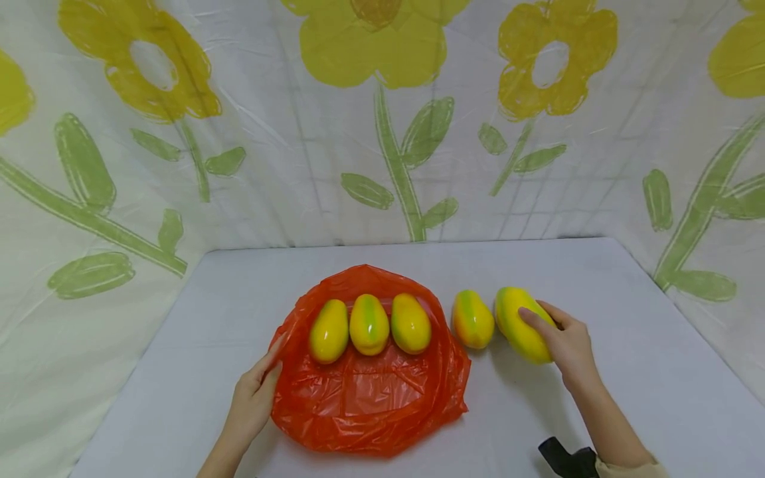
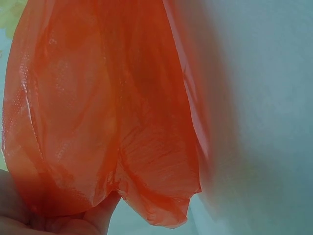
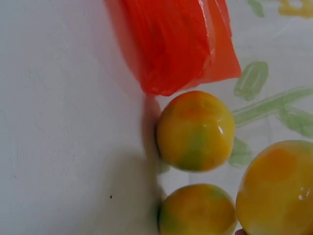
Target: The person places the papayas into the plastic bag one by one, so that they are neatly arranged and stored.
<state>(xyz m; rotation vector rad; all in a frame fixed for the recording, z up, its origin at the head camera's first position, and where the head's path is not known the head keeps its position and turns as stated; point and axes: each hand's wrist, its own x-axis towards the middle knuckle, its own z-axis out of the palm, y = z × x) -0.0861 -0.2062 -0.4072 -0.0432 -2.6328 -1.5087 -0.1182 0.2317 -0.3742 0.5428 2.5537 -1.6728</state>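
Observation:
A red plastic bag (image 1: 370, 398) lies spread with its mouth up on the table, and three glossy yellow-green mangoes (image 1: 370, 325) sit in a row inside it. My left hand (image 1: 254, 398) holds the bag's left rim between thumb and fingers; the left wrist view shows the thin plastic (image 2: 146, 112) draped above those fingers (image 2: 93, 215). On the right, my right hand (image 1: 570, 345) grips a mango (image 1: 522, 328) with the thumb over its top. The right wrist view has this mango (image 3: 279, 191) raised beside two others (image 3: 195, 131) that rest on the table.
One loose mango (image 1: 473, 320) lies just right of the bag. The white-covered table (image 1: 197, 372) ends at a hanging sheet (image 1: 269, 199) painted with yellow flowers. A black object (image 1: 568, 459) is near my right forearm.

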